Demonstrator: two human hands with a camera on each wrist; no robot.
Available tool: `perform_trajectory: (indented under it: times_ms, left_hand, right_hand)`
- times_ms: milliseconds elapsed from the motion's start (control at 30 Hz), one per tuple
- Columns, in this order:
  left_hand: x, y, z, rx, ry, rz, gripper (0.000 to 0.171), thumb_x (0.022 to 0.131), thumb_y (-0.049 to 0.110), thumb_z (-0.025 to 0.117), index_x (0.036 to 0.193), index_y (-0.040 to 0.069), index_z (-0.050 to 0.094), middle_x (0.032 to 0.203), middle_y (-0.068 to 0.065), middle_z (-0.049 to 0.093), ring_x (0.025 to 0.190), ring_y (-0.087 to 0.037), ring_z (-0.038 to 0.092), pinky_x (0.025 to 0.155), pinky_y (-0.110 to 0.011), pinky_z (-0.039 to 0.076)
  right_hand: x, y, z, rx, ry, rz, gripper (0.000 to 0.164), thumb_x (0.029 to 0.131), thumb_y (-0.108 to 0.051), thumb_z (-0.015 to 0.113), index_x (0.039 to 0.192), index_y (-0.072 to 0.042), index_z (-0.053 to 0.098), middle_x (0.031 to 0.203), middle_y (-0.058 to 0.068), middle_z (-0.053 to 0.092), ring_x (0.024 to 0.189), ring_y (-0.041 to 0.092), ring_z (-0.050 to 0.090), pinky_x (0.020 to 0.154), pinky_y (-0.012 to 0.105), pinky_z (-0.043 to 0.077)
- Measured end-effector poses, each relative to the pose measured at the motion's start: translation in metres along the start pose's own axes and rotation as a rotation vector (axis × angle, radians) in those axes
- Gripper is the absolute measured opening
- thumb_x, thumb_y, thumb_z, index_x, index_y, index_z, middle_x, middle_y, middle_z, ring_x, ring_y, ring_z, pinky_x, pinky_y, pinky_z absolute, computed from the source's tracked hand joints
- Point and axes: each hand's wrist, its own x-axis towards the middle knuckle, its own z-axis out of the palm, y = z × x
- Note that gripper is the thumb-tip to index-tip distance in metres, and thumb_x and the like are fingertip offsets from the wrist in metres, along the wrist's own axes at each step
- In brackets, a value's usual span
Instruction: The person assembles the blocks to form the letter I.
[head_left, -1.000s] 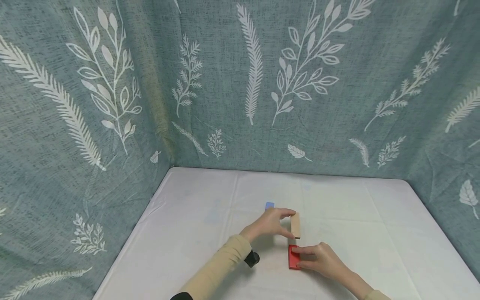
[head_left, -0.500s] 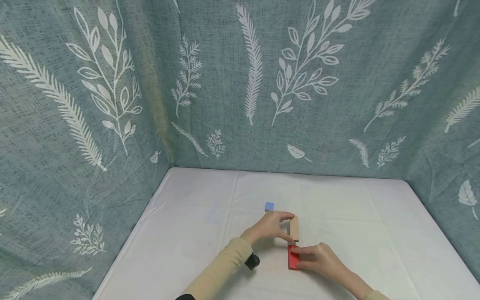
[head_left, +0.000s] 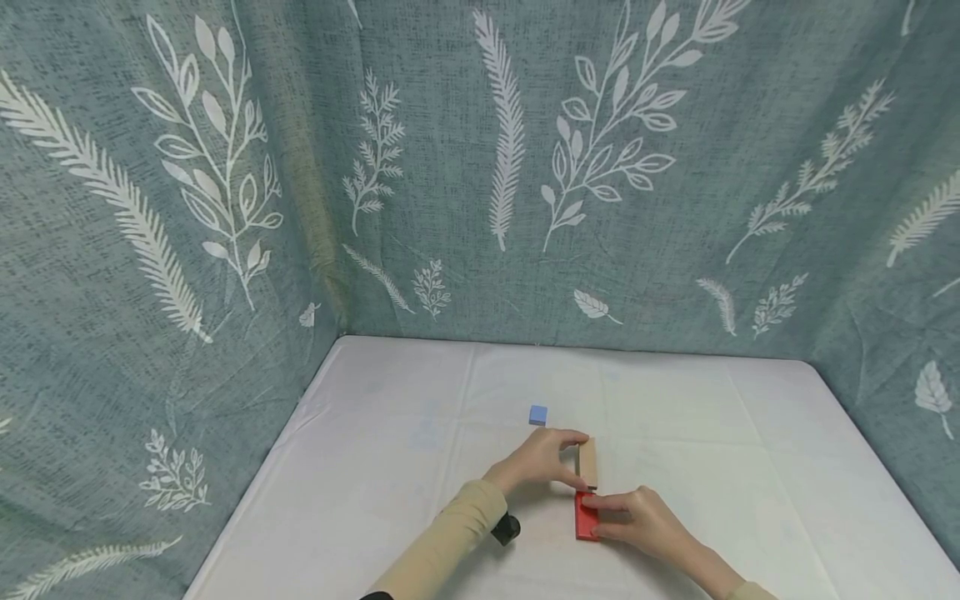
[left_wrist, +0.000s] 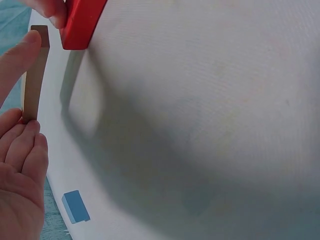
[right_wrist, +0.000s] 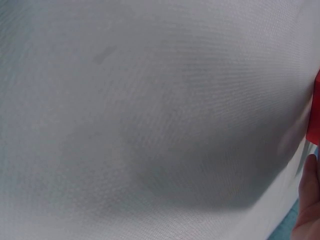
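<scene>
My left hand (head_left: 538, 458) pinches a plain wooden block (head_left: 588, 463) lengthwise, thumb at one end and fingertips at the other. This grip shows in the left wrist view on the light brown block (left_wrist: 35, 80). Just nearer in the head view is a red rectangular block (head_left: 586, 518), which my right hand (head_left: 648, 525) holds between thumb and fingers from the right. The facing ends of the two blocks lie very close; whether they touch I cannot tell. Only an edge of the red block (right_wrist: 315, 115) enters the right wrist view.
A small blue block (head_left: 537, 415) sits on the white-covered table (head_left: 705, 467), beyond my left hand. Green-grey curtains (head_left: 450, 167) with white leaf prints stand behind and at both sides. A black wrist camera (head_left: 506, 529) juts from the left sleeve.
My left hand has brought the wooden block toward me, narrowing the gap to the red block. More of the blue block shows. The right hand and red block stay almost still.
</scene>
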Motion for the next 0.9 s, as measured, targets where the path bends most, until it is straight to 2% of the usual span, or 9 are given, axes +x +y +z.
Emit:
perform_trajectory:
  times_ms: [233,667,900]
  left_hand:
    - [0.0008,-0.0005,0.0016,0.034,0.012,-0.005,0.069,0.068,0.026,0.086,0.129,0.010,0.058,0.131,-0.001,0.061,0.120,-0.014,0.057,0.100,-0.021,0.047]
    - [0.0026,-0.0049,0.0060,0.036,0.013,-0.009,0.069,0.068,0.026,0.086,0.129,0.010,0.059,0.130,-0.001,0.062,0.122,-0.013,0.056,0.102,-0.022,0.046]
    - [0.0028,-0.0045,0.0062,0.034,0.008,-0.013,0.069,0.068,0.026,0.086,0.129,0.009,0.059,0.130,-0.002,0.061,0.123,-0.014,0.055,0.103,-0.023,0.045]
  right_hand:
    - [-0.0001,0.0009,-0.0006,0.001,-0.014,0.021,0.032,0.079,-0.025,0.075,0.108,-0.010,0.073,0.101,0.003,0.074,0.100,0.008,0.066,0.075,0.020,0.057]
    - [-0.0001,0.0022,-0.0001,0.000,-0.013,0.030,0.033,0.079,-0.027,0.075,0.108,-0.011,0.073,0.101,0.002,0.074,0.099,0.006,0.065,0.075,0.020,0.057]
    - [0.0009,0.0017,-0.0018,-0.006,0.001,-0.001,0.032,0.080,-0.029,0.074,0.107,-0.011,0.074,0.100,0.003,0.074,0.098,0.006,0.066,0.074,0.019,0.057]
